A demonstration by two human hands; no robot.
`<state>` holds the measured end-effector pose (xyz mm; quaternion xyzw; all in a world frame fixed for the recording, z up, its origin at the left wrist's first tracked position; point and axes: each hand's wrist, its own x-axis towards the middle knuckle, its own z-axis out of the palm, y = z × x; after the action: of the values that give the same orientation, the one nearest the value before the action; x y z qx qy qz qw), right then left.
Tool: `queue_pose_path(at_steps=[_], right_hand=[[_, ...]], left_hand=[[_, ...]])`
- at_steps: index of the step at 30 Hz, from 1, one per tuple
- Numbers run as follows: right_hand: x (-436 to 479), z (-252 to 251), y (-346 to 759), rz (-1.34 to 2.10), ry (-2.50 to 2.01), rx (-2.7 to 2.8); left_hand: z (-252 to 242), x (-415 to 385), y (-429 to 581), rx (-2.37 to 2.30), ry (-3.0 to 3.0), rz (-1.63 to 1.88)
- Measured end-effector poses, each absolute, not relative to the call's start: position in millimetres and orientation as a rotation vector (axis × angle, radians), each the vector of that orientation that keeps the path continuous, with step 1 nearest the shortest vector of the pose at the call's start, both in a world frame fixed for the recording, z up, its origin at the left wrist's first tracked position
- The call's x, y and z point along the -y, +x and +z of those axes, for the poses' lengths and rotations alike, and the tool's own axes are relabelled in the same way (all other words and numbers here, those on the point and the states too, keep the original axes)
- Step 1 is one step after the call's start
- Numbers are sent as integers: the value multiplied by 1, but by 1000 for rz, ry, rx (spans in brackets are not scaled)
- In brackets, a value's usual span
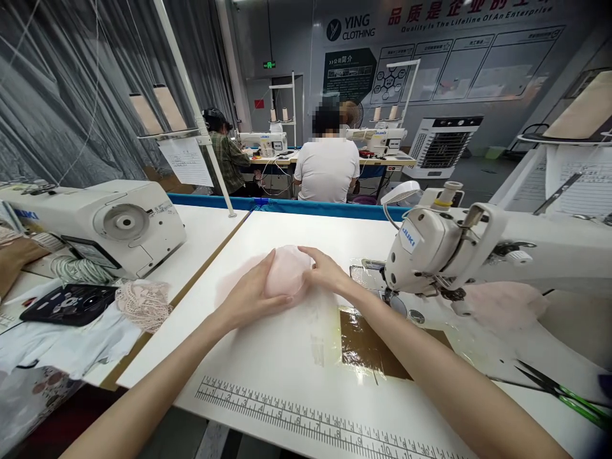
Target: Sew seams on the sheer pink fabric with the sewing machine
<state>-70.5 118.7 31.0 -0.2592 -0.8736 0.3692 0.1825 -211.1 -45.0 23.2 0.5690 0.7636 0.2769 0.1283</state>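
Observation:
Between my hands is a pale pink, rounded fabric cup [288,271], held just over the white sewing table [287,347]. My left hand [251,287] cradles its left side, thumb along the lower edge and fingers behind. On the right edge, my right hand [325,269] grips the cup with bent fingers; some fingertips are hidden behind the fabric. A white sewing machine [430,248] stands right of my right hand. More pale pink fabric [507,303] lies beneath that machine's arm.
Black scissors with green handles [564,392] lie at the right. A ruler scale [306,417] runs along the table's front edge. On the left table are another sewing machine [115,220], a phone [69,303] and lace [143,305]. Two people sit at machines ahead.

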Motion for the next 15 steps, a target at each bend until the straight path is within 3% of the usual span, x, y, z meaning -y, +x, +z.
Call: queue_pose_path(at_steps=[5, 11, 15], right_hand=[[-110, 24, -47, 732, -811, 2514], [-99, 25, -12, 101, -761, 2776], [-86, 32, 25, 199, -678, 2747]], left_hand=[[13, 47, -210, -2292, 1629, 801], [10, 47, -208, -2380, 1600, 742], [12, 50, -208, -2464, 1737, 722]])
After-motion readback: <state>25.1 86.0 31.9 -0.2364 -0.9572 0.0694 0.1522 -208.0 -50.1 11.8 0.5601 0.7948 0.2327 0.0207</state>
